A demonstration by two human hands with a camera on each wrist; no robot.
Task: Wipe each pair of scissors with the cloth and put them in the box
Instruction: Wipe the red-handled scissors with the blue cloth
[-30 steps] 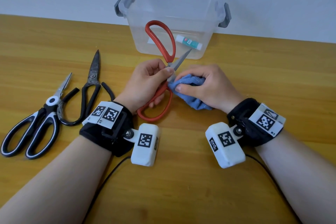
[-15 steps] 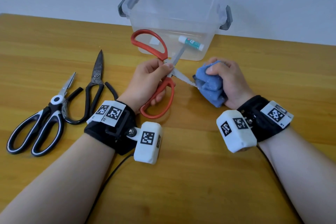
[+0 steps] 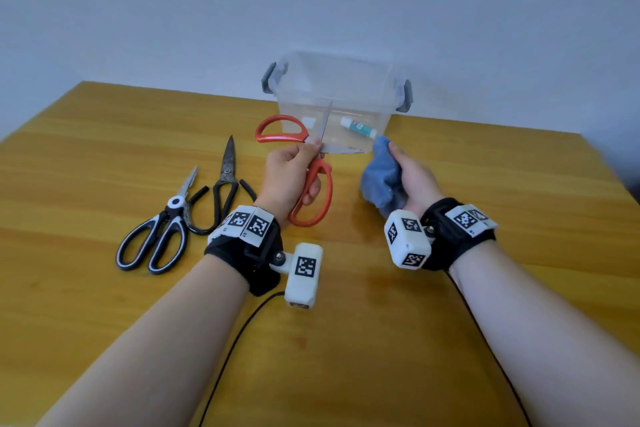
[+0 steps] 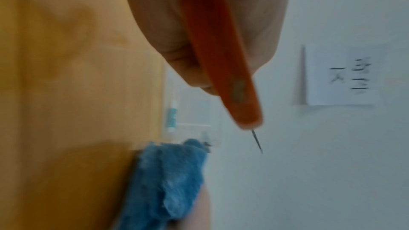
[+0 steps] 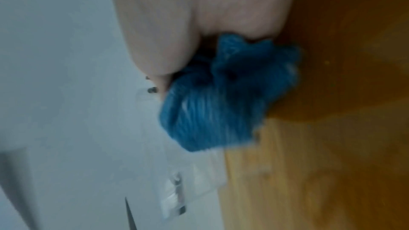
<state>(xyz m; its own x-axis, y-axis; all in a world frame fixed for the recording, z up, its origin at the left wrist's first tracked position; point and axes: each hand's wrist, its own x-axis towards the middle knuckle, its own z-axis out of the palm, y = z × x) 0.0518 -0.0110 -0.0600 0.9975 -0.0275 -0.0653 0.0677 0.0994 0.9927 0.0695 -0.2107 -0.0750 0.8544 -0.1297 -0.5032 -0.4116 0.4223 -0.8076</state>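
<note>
My left hand (image 3: 298,166) grips the red-handled scissors (image 3: 313,191) near the pivot, blades spread wide: one blade points up in front of the clear plastic box (image 3: 367,87), the other points right toward the cloth. In the left wrist view the red handle (image 4: 221,50) runs through my fingers. My right hand (image 3: 412,177) holds the bunched blue cloth (image 3: 379,177) just off the tip of the right-pointing blade, apart from it. The cloth (image 5: 223,97) fills the right wrist view. Two more pairs lie on the table at left: black-and-white scissors (image 3: 156,239) and dark metal shears (image 3: 225,184).
A glue stick (image 3: 358,126) lies inside the box, which has grey latches (image 3: 270,80) and stands at the table's far edge against a pale wall. Cables trail from both wrist cameras across the wooden table (image 3: 346,340). A paper note (image 4: 345,76) hangs on the wall.
The cloth has come off the blade and my right hand has drawn it away to the right. The scissors have opened wider and turned, one blade now pointing up.
</note>
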